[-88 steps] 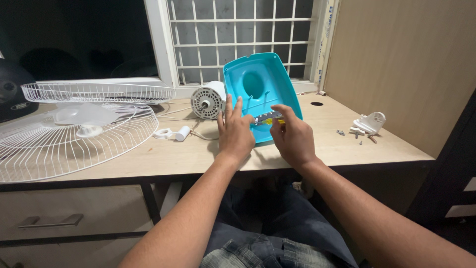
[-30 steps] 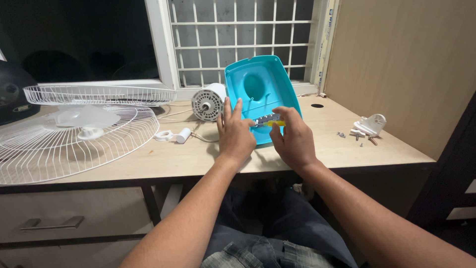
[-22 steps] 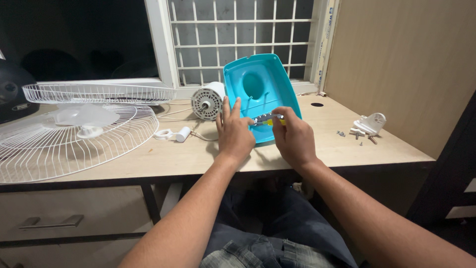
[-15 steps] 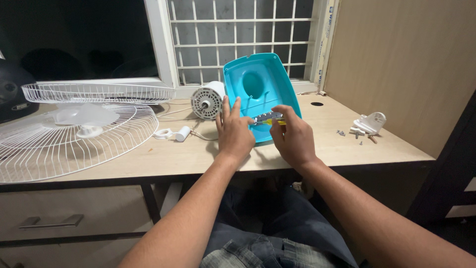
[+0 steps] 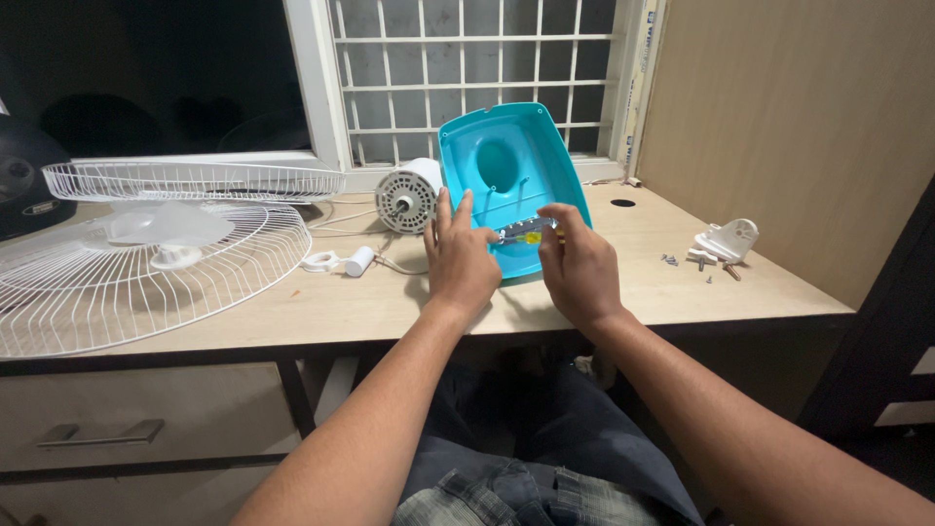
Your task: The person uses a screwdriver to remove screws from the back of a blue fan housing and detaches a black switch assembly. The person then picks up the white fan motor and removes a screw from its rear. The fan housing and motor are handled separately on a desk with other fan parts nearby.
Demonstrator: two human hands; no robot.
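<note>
A turquoise plastic fan housing stands tilted on the wooden desk, its hollow side facing me. My left hand presses against its lower left edge, fingers spread upward. My right hand grips a small screwdriver with a yellow handle, whose tip points left at a grey switch strip inside the housing's lower part. A white fan motor lies just left of the housing, its cord trailing across the desk.
Two white wire fan guards and a clear blade lie at the left. A white cap and ring sit near the motor. A white bracket and loose screws lie at the right. A barred window is behind.
My right hand has shifted slightly on the screwdriver, turning it at the same spot in the housing. My left hand and the housing have stayed almost in place.
</note>
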